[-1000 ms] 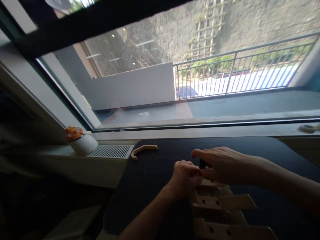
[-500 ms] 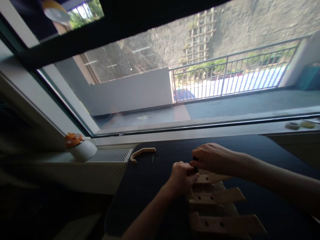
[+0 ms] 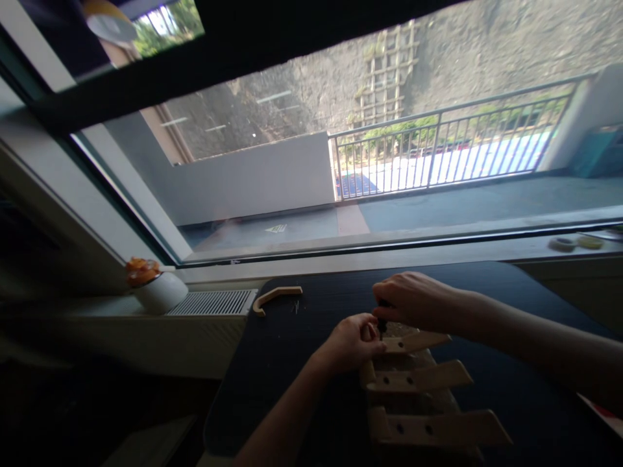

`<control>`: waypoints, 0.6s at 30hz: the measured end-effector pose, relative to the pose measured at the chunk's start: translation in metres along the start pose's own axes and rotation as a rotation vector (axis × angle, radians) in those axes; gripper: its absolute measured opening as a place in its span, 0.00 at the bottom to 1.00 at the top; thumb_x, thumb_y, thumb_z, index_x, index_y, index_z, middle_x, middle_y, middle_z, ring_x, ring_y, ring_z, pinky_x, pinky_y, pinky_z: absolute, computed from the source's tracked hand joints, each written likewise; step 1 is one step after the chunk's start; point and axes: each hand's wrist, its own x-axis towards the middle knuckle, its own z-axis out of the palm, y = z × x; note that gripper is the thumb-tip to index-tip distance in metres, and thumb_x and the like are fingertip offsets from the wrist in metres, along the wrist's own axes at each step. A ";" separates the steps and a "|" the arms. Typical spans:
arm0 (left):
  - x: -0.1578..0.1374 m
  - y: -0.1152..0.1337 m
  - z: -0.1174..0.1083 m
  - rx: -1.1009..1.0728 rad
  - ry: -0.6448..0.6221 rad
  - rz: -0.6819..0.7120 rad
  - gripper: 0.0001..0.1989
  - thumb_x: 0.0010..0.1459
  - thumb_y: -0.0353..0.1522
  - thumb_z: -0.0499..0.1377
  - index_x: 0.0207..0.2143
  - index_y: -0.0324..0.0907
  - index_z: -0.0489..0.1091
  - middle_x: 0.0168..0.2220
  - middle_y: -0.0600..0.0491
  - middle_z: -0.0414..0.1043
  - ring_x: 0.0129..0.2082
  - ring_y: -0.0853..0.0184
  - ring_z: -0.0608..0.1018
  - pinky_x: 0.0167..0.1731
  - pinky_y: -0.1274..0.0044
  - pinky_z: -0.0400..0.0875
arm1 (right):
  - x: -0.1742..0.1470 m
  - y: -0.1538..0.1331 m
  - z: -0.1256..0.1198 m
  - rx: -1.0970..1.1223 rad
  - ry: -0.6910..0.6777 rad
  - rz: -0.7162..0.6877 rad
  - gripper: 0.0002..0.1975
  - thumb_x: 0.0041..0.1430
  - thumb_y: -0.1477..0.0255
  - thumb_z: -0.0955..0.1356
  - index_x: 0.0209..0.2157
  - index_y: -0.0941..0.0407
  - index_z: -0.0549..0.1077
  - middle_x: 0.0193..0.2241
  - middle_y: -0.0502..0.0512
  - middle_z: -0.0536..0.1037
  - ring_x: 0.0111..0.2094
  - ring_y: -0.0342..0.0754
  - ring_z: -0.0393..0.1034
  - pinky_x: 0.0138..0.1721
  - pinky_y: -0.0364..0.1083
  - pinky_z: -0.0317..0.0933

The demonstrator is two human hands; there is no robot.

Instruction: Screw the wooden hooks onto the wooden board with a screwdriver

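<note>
My right hand (image 3: 406,301) is closed around the dark handle of a screwdriver (image 3: 383,326), held upright with its shaft pointing down at the farthest wooden hook (image 3: 413,342). My left hand (image 3: 351,342) is closed on the left end of that same hook, thumb and fingertips close to the screwdriver's tip. Nearer to me, a second wooden hook (image 3: 418,378) and a third wooden hook (image 3: 442,429) lie across a pale board (image 3: 440,399), each with two dark holes. Whether a screw sits under the tip is too small to tell.
A loose wooden hook (image 3: 277,295) and a few screws (image 3: 295,307) lie at the far left of the dark table (image 3: 272,376). Beyond are a radiator (image 3: 214,303), a white pot (image 3: 163,292) and the windowsill (image 3: 302,269), with rolls of tape (image 3: 562,244) at right.
My right hand has risen slightly, and more of the screwdriver's shaft shows. The fingers of my left hand have shifted off the screwdriver and lower toward the hook.
</note>
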 end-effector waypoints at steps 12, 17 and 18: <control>-0.004 -0.042 -0.008 0.122 0.011 0.186 0.28 0.44 0.34 0.70 0.50 0.45 0.74 0.60 0.46 0.61 0.60 0.55 0.64 0.61 0.68 0.58 | 0.008 -0.005 -0.003 -0.165 -0.177 -0.173 0.10 0.62 0.78 0.64 0.31 0.60 0.77 0.28 0.57 0.79 0.30 0.46 0.74 0.28 0.43 0.56; -0.005 -0.046 -0.003 0.070 0.031 0.222 0.23 0.46 0.34 0.69 0.47 0.46 0.75 0.58 0.47 0.62 0.58 0.56 0.66 0.59 0.69 0.61 | 0.012 -0.006 0.003 -0.179 -0.096 -0.077 0.15 0.66 0.72 0.62 0.29 0.60 0.77 0.28 0.59 0.79 0.31 0.50 0.75 0.27 0.45 0.55; -0.005 -0.046 -0.002 0.060 0.042 0.222 0.22 0.46 0.34 0.69 0.47 0.46 0.76 0.58 0.48 0.63 0.58 0.56 0.67 0.59 0.70 0.61 | 0.011 -0.006 0.000 -0.150 -0.102 -0.057 0.15 0.66 0.70 0.63 0.29 0.60 0.77 0.28 0.60 0.79 0.31 0.51 0.75 0.27 0.45 0.55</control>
